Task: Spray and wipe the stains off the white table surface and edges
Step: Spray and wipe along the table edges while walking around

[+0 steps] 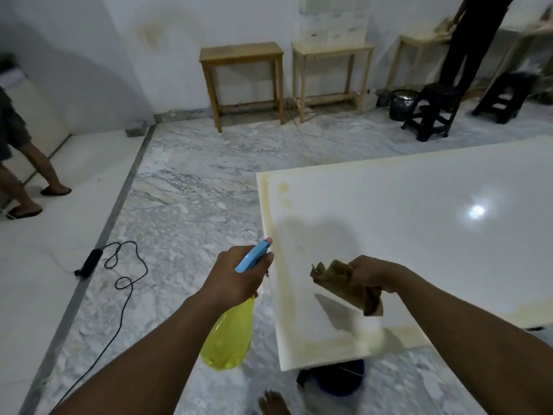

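The white table [419, 223] fills the right half of the view, with yellowish stains along its left edge and near corner. My left hand [236, 277] grips a spray bottle [230, 339] with a yellow body and a blue head, whose nozzle points at the table's left edge. My right hand [371, 272] is held just above the table near that edge, closed on a crumpled brown cloth [347, 286] that hangs from it and casts a shadow on the surface.
A black power strip and cable [119, 265] lie on the marble floor at left. Two wooden side tables [242, 55] stand by the far wall, black stools [434, 112] at right. One person's legs [21, 175] are at far left, another's at top right. A blue object sits under the table corner.
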`<state>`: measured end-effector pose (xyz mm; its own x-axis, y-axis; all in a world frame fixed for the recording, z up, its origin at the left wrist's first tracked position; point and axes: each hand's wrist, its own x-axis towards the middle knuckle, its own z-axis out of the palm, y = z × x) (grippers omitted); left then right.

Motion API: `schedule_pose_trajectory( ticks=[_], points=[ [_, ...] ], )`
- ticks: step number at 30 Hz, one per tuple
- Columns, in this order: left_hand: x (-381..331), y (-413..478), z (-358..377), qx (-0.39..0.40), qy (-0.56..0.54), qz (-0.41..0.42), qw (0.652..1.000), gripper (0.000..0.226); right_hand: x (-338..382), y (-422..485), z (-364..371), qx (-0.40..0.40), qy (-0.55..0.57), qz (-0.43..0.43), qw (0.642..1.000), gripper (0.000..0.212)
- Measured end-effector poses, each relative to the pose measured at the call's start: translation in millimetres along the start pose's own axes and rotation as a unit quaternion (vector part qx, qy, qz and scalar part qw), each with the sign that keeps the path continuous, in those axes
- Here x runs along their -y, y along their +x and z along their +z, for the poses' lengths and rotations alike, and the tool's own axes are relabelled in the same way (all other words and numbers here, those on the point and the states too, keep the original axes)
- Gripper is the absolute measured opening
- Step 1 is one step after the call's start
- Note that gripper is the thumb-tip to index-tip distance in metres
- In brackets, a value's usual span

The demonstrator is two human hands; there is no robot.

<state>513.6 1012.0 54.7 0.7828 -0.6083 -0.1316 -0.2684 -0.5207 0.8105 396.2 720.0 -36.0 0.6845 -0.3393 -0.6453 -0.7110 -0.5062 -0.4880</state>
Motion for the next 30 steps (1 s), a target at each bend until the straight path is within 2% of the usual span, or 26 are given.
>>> schedule_pose_trajectory(
  ticks=[3, 6, 11, 15, 18, 22, 25, 30],
  points=[
    [7.2, 36.5, -0.4, 0.008, -0.010, -0.008, 1.000, 0.027, 34.5, 33.9, -29.5, 0.095, -0.057, 0.027, 0.994, 0.026],
    [15.7, 85.5, -7.0, 0.013, -0.006, -0.011, 1.000, 0.031, 77.8, 91.3, -61.0, 0.104, -0.110, 0.029, 0.988, 0.031],
    [37.2, 169.0, -34.3, 0.007, -0.014, -0.004, 1.000, 0.039, 158.3, 194.4, -126.9, -0.039, -0.104, -0.028, 0.993, 0.029],
    [61.7, 216.5, -51.3, -0.021, -0.018, -0.021, 0.999, 0.039, 204.5, 273.4, -152.3, -0.166, -0.103, -0.080, 0.977, 0.026],
    [84.8, 240.0, -60.9, -0.022, -0.026, -0.051, 0.998, 0.039, 208.6, 330.3, -139.7, -0.199, -0.140, -0.091, 0.966, 0.043],
    [112.9, 253.1, -66.6, -0.020, -0.023, -0.077, 0.997, 0.038, 182.7, 372.1, -94.4, -0.194, -0.192, -0.121, 0.954, 0.043],
    [126.5, 254.2, -67.8, -0.013, -0.010, -0.088, 0.996, 0.040, 161.3, 371.8, -75.1, -0.197, -0.197, -0.162, 0.947, 0.053],
    [122.6, 240.4, -66.7, -0.004, 0.000, -0.088, 0.996, 0.040, 133.2, 334.3, -50.7, -0.200, -0.165, -0.179, 0.949, 0.052]
  ],
)
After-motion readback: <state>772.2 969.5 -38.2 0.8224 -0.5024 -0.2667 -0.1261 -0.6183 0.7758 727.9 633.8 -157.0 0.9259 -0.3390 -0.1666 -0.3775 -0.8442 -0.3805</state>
